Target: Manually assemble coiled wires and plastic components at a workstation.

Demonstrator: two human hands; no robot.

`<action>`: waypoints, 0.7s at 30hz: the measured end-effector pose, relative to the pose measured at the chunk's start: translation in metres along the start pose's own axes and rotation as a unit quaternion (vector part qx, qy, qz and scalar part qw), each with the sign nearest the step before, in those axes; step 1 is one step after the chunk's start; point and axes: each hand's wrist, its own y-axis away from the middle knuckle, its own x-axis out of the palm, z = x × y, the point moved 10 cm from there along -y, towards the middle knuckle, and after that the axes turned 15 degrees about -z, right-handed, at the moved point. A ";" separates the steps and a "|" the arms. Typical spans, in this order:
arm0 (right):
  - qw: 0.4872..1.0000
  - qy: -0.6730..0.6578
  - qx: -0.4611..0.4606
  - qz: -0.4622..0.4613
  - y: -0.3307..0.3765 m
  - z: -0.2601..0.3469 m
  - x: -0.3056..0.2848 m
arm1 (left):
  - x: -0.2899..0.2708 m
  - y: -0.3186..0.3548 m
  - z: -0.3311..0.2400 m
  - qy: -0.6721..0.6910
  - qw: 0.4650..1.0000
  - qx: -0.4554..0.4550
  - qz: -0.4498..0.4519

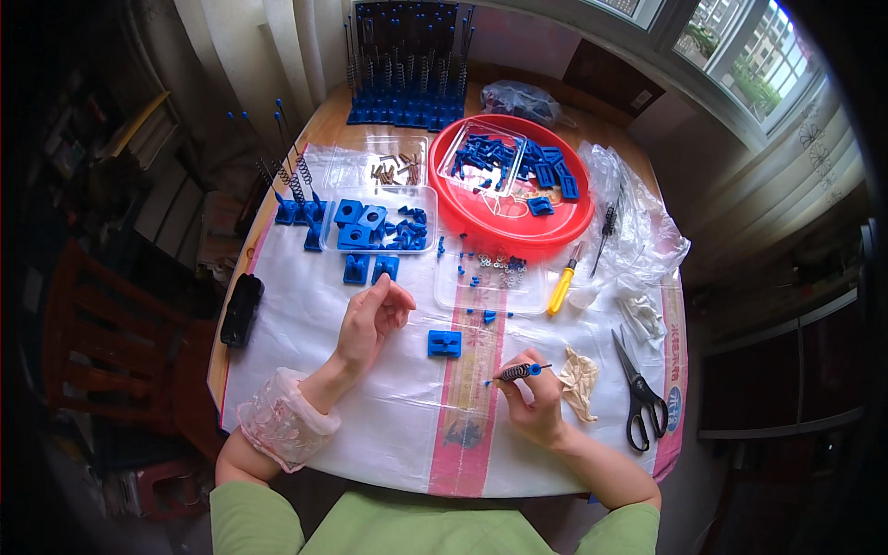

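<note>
My right hand [535,407] is closed around a dark coil spring [514,372] on a thin rod with blue plastic pieces at its ends, held nearly level above the table. My left hand [370,324] is raised with its fingers loosely curved and nothing visible in them. Its fingertips reach the lower edge of a blue block [386,268]; whether they touch it I cannot tell. Beside that stands a similar blue block [356,269]. Between my hands a blue base piece [444,344] lies on the sheet.
Clear trays hold blue parts [373,217], brass-coloured pins [396,170] and small nuts [504,266]. A red basin [578,227] stands behind. On the right lie a yellow-handled screwdriver [561,290], scissors [638,393] and crumpled plastic [638,245]. Finished spring stands [407,106] fill the back.
</note>
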 end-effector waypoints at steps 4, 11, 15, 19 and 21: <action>1.000 -0.008 -0.004 0.000 -0.001 0.001 0.000 | 0.001 -0.001 0.000 0.005 1.000 -0.004 0.003; 1.000 -0.008 -0.006 -0.001 0.000 0.000 0.000 | 0.001 -0.001 0.000 -0.003 1.000 -0.004 0.006; 1.000 -0.007 -0.004 0.002 0.000 0.001 -0.001 | 0.000 -0.001 0.002 0.001 1.000 -0.009 0.008; 1.000 -0.009 0.000 0.004 -0.002 0.001 0.000 | 0.002 0.001 0.000 -0.003 1.000 -0.004 0.008; 1.000 -0.005 0.010 -0.003 -0.001 0.000 -0.001 | 0.002 0.001 0.000 -0.005 1.000 -0.005 0.005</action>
